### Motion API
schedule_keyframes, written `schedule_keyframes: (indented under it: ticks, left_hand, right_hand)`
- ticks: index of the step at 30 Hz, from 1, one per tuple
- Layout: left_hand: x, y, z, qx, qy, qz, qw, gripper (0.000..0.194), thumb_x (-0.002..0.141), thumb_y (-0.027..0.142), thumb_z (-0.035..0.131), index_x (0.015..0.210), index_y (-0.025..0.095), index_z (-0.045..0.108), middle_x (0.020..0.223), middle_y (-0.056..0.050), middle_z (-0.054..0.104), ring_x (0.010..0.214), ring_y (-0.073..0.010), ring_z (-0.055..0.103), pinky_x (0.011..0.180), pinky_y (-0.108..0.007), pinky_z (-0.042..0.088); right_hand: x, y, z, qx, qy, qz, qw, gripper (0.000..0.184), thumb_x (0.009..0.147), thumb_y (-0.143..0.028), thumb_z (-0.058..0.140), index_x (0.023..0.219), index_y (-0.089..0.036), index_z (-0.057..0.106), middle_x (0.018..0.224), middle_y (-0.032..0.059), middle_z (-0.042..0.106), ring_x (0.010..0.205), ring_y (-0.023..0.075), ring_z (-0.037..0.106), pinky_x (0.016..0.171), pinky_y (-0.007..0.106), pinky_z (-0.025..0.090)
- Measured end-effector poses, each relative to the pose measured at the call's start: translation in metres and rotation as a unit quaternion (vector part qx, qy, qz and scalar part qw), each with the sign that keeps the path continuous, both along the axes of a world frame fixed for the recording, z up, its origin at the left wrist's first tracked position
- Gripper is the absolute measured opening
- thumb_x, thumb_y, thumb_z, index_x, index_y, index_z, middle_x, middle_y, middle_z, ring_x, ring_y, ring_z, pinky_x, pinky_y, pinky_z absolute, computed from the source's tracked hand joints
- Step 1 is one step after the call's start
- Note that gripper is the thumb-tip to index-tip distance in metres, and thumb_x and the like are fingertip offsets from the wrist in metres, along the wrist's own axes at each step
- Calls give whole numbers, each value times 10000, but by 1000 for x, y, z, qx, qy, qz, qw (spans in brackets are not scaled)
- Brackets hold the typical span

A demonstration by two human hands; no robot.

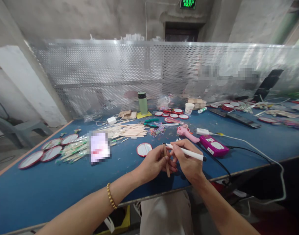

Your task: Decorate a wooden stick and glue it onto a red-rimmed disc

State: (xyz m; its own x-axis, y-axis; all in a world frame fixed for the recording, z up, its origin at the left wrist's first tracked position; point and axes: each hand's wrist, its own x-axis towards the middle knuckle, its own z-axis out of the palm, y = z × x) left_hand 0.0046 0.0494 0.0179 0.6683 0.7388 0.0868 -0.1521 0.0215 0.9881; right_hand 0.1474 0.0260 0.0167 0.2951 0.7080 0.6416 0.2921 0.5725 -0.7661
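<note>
My left hand [155, 162] is closed around a flat wooden stick [166, 161], held upright over the near edge of the blue table [54, 186]. My right hand [187, 160] grips a white marker pen [188, 152] with a black end, its tip touching the top of the stick. Just beyond my hands lies a small round red-rimmed mirror [144, 149]. A gold bead bracelet [111, 196] is on my left wrist.
A pile of wooden sticks [131, 130], coloured rubber bands [156, 131], green scissors [150, 123], a pink glue gun [186, 133], a purple power strip [213, 145] with cables, a green bottle [142, 103], a paper cup [189, 108]. More round mirrors [49, 148] lie left. A perforated metal screen [149, 71] backs the table.
</note>
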Motion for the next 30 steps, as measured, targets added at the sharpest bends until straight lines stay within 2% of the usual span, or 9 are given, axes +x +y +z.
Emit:
schedule_keyframes:
  ticks: [20, 30]
  left_hand:
    - [-1, 0, 1, -4, 2, -6, 1000, 477, 768, 553, 706, 996, 191, 493, 800, -23, 661, 659, -194, 700, 685, -369, 581]
    - [-1, 0, -1, -13, 5, -6, 1000, 426, 786, 517, 702, 961, 195, 484, 807, -32, 673, 679, -210, 707, 691, -383, 576]
  right_hand:
    - [-1, -2, 4, -9, 13, -1, 1000, 126, 822, -269, 602, 755, -189, 673, 554, -27, 652, 369, 94, 551, 381, 202, 464]
    - [1, -1, 0, -15, -1, -1, 1000, 144, 838, -280, 600, 766, -187, 682, 570, -23, 651, 374, 90, 541, 388, 204, 459]
